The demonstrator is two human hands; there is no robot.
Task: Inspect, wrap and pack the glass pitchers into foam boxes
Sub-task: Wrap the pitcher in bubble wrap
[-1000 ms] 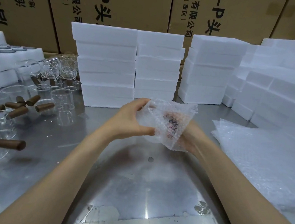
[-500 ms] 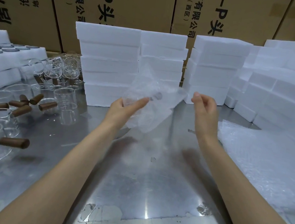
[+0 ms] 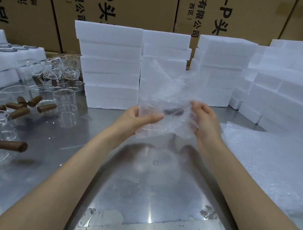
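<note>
Behind everything I see brown cartons (image 3: 122, 6) printed with black characters. In front of them stand stacks of white foam boxes (image 3: 108, 65), matte and blocky, on a scuffed, shiny steel table (image 3: 147, 190). A flat pile of bubble wrap sheets (image 3: 266, 167) lies on the table at my right. The glass pitchers (image 3: 63, 108), clear cylinders with stubby brown wooden handles, crowd the table's left side, well apart from my hands and nearer my left arm; several handles point rightward. Raised above the table's middle, my left hand (image 3: 138, 119) pinches one bubble wrap sheet (image 3: 168, 97) between thumb and fingers, and my right hand (image 3: 205, 121) grips its other side with curled fingers. The sheet is thin, translucent and crumpled; a dark blurred patch shows through it, and I cannot tell what that is.
</note>
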